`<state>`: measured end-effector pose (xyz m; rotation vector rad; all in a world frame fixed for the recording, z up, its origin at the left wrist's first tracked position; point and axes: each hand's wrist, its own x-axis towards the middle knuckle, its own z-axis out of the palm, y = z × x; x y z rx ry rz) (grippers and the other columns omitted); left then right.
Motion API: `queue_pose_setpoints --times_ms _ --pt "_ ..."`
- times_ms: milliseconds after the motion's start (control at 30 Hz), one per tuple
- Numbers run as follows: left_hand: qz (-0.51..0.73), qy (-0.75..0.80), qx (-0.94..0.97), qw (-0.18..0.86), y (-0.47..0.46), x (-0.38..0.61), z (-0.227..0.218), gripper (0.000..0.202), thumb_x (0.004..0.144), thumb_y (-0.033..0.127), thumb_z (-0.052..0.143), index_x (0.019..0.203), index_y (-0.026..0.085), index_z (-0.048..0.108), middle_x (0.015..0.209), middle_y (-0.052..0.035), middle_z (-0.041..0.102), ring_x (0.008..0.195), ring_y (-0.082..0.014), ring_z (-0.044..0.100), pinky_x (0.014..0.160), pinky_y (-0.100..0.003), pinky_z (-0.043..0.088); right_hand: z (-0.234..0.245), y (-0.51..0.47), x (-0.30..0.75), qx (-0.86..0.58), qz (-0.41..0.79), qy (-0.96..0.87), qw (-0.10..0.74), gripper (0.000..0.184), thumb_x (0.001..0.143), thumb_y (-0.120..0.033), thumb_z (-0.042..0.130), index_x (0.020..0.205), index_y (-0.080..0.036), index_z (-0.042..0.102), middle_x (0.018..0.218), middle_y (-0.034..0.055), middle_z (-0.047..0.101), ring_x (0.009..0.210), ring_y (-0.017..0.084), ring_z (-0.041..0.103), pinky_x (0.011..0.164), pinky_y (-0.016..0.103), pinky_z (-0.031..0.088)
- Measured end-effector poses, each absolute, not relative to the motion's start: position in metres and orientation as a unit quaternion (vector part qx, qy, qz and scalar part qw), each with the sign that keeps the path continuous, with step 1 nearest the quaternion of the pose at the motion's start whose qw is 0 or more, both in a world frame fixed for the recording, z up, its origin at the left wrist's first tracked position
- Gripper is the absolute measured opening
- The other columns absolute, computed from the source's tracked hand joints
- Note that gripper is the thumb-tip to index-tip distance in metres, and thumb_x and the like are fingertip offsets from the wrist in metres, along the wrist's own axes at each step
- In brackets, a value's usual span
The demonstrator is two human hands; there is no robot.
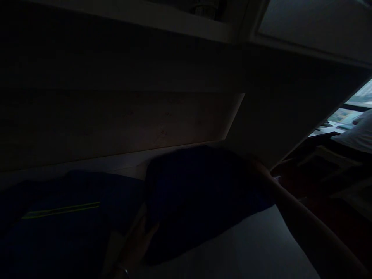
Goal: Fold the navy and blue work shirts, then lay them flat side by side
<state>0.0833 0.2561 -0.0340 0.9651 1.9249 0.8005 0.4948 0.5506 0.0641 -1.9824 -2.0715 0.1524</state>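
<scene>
A dark blue folded garment point(200, 193) lies on a white surface point(250, 248) inside a very dim cupboard or shelf space. My left hand point(139, 238), with a bracelet at the wrist, is at its lower left edge, the thumb over the cloth and the other fingers partly behind it. At the far right edge, my right hand point(260, 168) grips the same cloth; its fingertips are lost in the dark. To the left lies another blue garment point(84, 228) with two thin yellow-green stripes.
A back panel point(162, 120) with faint marks rises behind the clothes, below a pale ledge point(151, 15) holding a dim object. A side wall point(279, 100) stands to the right. Beyond it are a bright window point(343, 116), light cloth point(359, 131) and a dark reddish floor point(325, 205).
</scene>
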Motion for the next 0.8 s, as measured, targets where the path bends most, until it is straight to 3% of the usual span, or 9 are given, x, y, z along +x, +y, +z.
queue_pose_setpoints --times_ms 67,133,267,333,433,500,567,667,800 --pt "0.343 0.771 0.400 0.359 0.247 0.085 -0.038 0.074 0.084 0.055 0.046 0.144 0.015 0.035 0.150 -0.0154 0.044 0.137 -0.0261 0.043 0.114 -0.042 0.037 0.058 0.536 0.474 -0.683 -0.031 -0.718 0.131 0.053 0.096 -0.036 0.039 0.143 -0.011 0.043 0.141 0.0245 0.048 0.124 0.039 0.049 0.097 0.053 0.042" --pt "0.356 0.785 0.443 0.247 0.235 0.090 -0.038 0.073 0.087 0.056 0.044 0.148 0.017 0.031 0.152 -0.0156 0.041 0.138 -0.0282 0.042 0.112 -0.046 0.040 0.044 0.517 0.450 -0.638 -0.095 -0.752 0.136 0.051 0.099 -0.041 0.031 0.145 -0.020 0.041 0.147 0.0159 0.044 0.130 0.035 0.042 0.104 0.054 0.036" --pt "0.252 0.720 0.647 -0.012 0.214 0.110 -0.048 0.056 0.091 0.040 0.048 0.146 0.038 0.038 0.151 -0.0048 0.045 0.136 -0.0320 0.044 0.106 -0.055 0.046 -0.005 0.487 0.421 -0.577 -0.077 -0.809 0.078 0.047 0.099 -0.044 0.029 0.142 -0.034 0.044 0.154 0.0029 0.039 0.139 0.030 0.032 0.114 0.060 0.017" --pt "0.176 0.662 0.728 -0.015 0.207 0.117 -0.055 0.057 0.092 0.037 0.047 0.147 0.040 0.033 0.148 -0.0032 0.047 0.132 -0.0316 0.049 0.102 -0.056 0.050 -0.029 0.484 0.422 -0.552 -0.037 -0.831 0.047 0.044 0.097 -0.035 0.031 0.137 -0.035 0.051 0.152 0.0022 0.042 0.140 0.028 0.031 0.114 0.060 0.017" --pt "0.103 0.661 0.742 0.041 0.198 0.121 -0.051 0.063 0.094 0.041 0.044 0.152 0.032 0.021 0.154 -0.0068 0.034 0.135 -0.0338 0.044 0.105 -0.065 0.044 -0.047 0.491 0.432 -0.514 -0.021 -0.856 0.047 0.045 0.092 -0.025 0.034 0.129 -0.031 0.059 0.149 0.0046 0.046 0.141 0.028 0.031 0.113 0.057 0.023" --pt "0.095 0.670 0.733 0.070 0.188 0.120 -0.039 0.063 0.095 0.045 0.042 0.152 0.031 0.021 0.157 -0.0057 0.028 0.138 -0.0330 0.041 0.107 -0.064 0.042 -0.046 0.493 0.433 -0.525 -0.030 -0.848 0.067 0.045 0.091 -0.026 0.034 0.129 -0.026 0.059 0.146 0.0091 0.049 0.137 0.030 0.037 0.110 0.056 0.029" --pt "0.103 0.677 0.725 0.078 0.172 0.114 -0.025 0.059 0.094 0.046 0.042 0.150 0.030 0.031 0.155 -0.0037 0.035 0.136 -0.0296 0.044 0.108 -0.054 0.046 -0.036 0.487 0.424 -0.555 -0.026 -0.826 0.091 0.046 0.093 -0.030 0.032 0.128 -0.018 0.059 0.139 0.0157 0.054 0.127 0.033 0.048 0.103 0.053 0.039" --pt "0.094 0.731 0.674 0.055 0.134 0.097 -0.014 0.045 0.095 0.041 0.043 0.139 0.033 0.050 0.140 -0.0020 0.058 0.122 -0.0234 0.058 0.098 -0.039 0.053 -0.009 0.455 0.384 -0.565 0.017 -0.814 0.134 0.049 0.094 -0.038 0.032 0.125 -0.012 0.060 0.124 0.0195 0.062 0.112 0.033 0.059 0.092 0.048 0.049" --pt "0.000 0.833 0.548 0.075 0.073 0.065 -0.025 0.041 0.093 0.037 0.044 0.128 0.025 0.062 0.129 -0.0097 0.065 0.115 -0.0270 0.062 0.093 -0.040 0.053 0.028 0.388 0.294 -0.449 0.121 -0.872 0.150 0.049 0.097 -0.044 0.030 0.123 -0.016 0.061 0.124 0.0139 0.064 0.110 0.027 0.062 0.095 0.040 0.049"
